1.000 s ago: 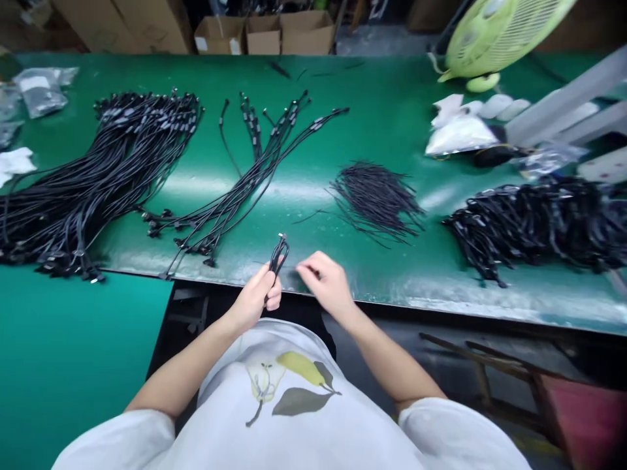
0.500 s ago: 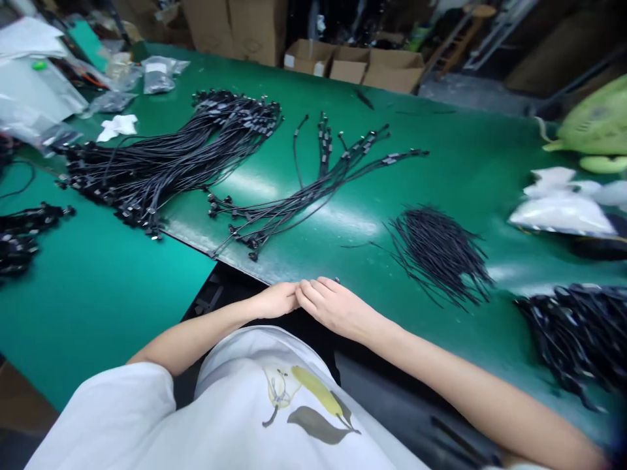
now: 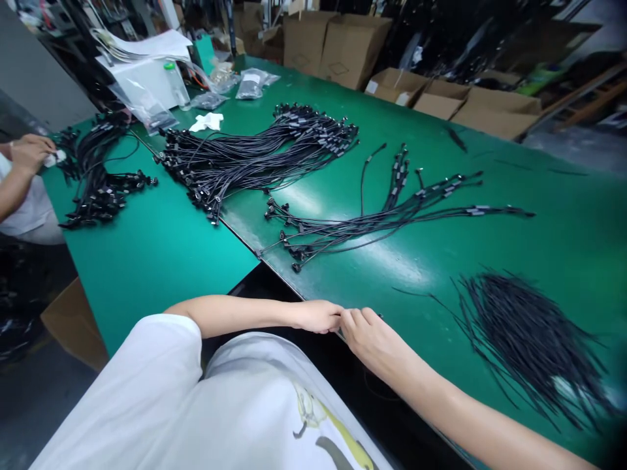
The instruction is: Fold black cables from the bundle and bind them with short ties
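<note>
At the table's near edge my left hand (image 3: 318, 316) and my right hand (image 3: 371, 337) meet, their fingers pinched closed against each other. What they hold is mostly hidden; only a small dark bit peeks out beyond the right fingers. In front of them lies a loose group of black cables (image 3: 343, 225) with connectors at the ends and grey tags. A larger bundle of black cables (image 3: 255, 160) sits farther left. Right of my right hand spreads a pile of thin black strands (image 3: 529, 339), a few straying toward the hands.
A green table (image 3: 196, 254) bends to the left, where another person's hands (image 3: 32, 153) work beside a heap of black cables (image 3: 100, 196). Plastic bags (image 3: 252, 83) and a white box (image 3: 147, 78) stand at the back left. Cardboard boxes (image 3: 355, 52) line the far side.
The view has swung left, so things appear shifted right and the other person's hands have come into sight. My hands remain together at the table edge.
</note>
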A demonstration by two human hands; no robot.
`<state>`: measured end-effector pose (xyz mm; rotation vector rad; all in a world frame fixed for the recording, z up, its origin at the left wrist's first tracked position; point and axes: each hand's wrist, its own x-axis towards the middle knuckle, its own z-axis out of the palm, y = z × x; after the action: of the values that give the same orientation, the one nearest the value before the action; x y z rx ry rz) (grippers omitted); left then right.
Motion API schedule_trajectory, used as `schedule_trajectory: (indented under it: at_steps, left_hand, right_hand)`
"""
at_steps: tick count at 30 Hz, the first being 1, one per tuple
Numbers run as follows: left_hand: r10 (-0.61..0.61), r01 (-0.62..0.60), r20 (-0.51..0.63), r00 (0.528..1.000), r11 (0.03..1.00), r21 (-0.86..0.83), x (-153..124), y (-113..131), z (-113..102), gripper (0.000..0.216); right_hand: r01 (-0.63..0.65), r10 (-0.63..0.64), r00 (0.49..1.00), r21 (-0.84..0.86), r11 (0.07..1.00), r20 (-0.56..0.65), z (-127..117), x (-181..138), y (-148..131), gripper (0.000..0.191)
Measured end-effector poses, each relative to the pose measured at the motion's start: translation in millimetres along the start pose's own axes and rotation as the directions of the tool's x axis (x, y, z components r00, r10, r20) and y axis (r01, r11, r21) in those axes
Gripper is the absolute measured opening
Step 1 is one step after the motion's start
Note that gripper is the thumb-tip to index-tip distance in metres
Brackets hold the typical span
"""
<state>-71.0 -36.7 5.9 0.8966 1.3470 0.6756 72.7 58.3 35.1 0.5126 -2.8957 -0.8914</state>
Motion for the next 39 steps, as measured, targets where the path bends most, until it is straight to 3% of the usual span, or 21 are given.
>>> schedule_trajectory:
  at_steps: [3, 9, 12, 14, 16, 17, 20, 22, 23, 25, 27, 28, 30, 32, 34, 35, 37, 39]
  left_hand:
    - [0.008, -0.005, -0.046, 0.999, 0.998, 0.058, 4, 2, -5, 0.019]
    - [-0.025, 0.026, 0.046, 0.999, 1.0, -0.011, 11, 0, -2, 0.019]
    - [0.012, -0.013, -0.038, 0.999, 1.0, -0.025, 11, 5, 4, 0.014]
    - [0.09, -0.101, -0.171, 0.981, 0.993, -0.053, 13, 11, 5, 0.005]
    - [0.177, -0.217, -0.309, 0.934, 0.971, -0.1, 15, 18, 2, 0.009]
    - [0.217, -0.276, -0.361, 0.907, 0.954, -0.12, 15, 21, 0, 0.017]
    - [0.356, -0.421, -0.454, 0.816, 0.906, -0.046, 9, 27, -6, 0.027]
    - [0.481, -0.468, -0.455, 0.749, 0.871, 0.15, -2, 27, -7, 0.03]
    - [0.541, -0.479, -0.404, 0.737, 0.841, 0.253, -8, 25, -6, 0.031]
    - [0.608, -0.501, -0.224, 0.762, 0.772, 0.39, -15, 19, -3, 0.034]
    - [0.573, -0.505, -0.069, 0.817, 0.768, 0.394, -15, 9, 0, 0.035]
    - [0.521, -0.474, -0.054, 0.852, 0.81, 0.346, -12, 4, 0, 0.034]
    - [0.369, -0.356, -0.117, 0.922, 0.927, 0.119, -5, -3, -4, 0.032]
    - [0.225, -0.253, -0.149, 0.963, 0.945, -0.209, -4, -2, -10, 0.033]
    - [0.209, -0.251, -0.147, 0.967, 0.882, -0.398, -14, 5, -14, 0.046]
    - [0.245, -0.287, -0.152, 0.957, 0.871, -0.398, -21, 10, -14, 0.052]
    - [0.332, -0.373, -0.195, 0.923, 0.898, -0.233, -35, 18, -9, 0.048]
    - [0.365, -0.405, -0.298, 0.882, 0.911, -0.083, -41, 20, -3, 0.032]
  right_hand:
    - [-0.043, 0.043, 0.999, -0.009, 0.999, -0.03, 5, 4, 3, 0.025]
    - [0.035, -0.032, 0.99, 0.02, 0.999, -0.139, 12, 4, 2, 0.03]
    - [-0.104, 0.134, 0.973, 0.16, 0.982, -0.186, 15, 5, 11, 0.028]
    - [-0.251, 0.324, 0.931, 0.347, 0.904, -0.169, 16, 7, 20, 0.025]
    - [-0.411, 0.533, 0.843, 0.562, 0.718, -0.064, 17, 9, 27, 0.023]
    - [-0.488, 0.635, 0.772, 0.659, 0.572, 0.021, 17, 10, 28, 0.023]
    - [-0.539, 0.762, 0.555, 0.842, 0.022, 0.335, 22, 7, 21, 0.033]
    - [-0.461, 0.703, 0.523, 0.854, -0.243, 0.482, 28, 0, 14, 0.038]
    - [-0.441, 0.673, 0.532, 0.846, -0.298, 0.514, 30, -4, 12, 0.039]
    - [-0.474, 0.684, 0.53, 0.844, -0.251, 0.501, 31, -11, 7, 0.038]
    - [-0.551, 0.766, 0.521, 0.834, -0.036, 0.377, 25, -16, 2, 0.035]
    - [-0.566, 0.799, 0.539, 0.817, 0.11, 0.266, 19, -16, -3, 0.033]
    - [-0.509, 0.764, 0.644, 0.758, 0.408, 0.022, 8, -12, -14, 0.03]
    - [-0.396, 0.651, 0.747, 0.696, 0.598, -0.134, 0, -6, -25, 0.029]
    - [-0.343, 0.594, 0.785, 0.675, 0.653, -0.177, -4, 2, -30, 0.032]
    - [-0.355, 0.603, 0.779, 0.673, 0.648, -0.171, -4, 5, -30, 0.035]
    - [-0.433, 0.67, 0.731, 0.67, 0.603, -0.131, -1, 8, -24, 0.037]
    - [-0.537, 0.758, 0.65, 0.67, 0.513, -0.059, 4, 4, -15, 0.036]
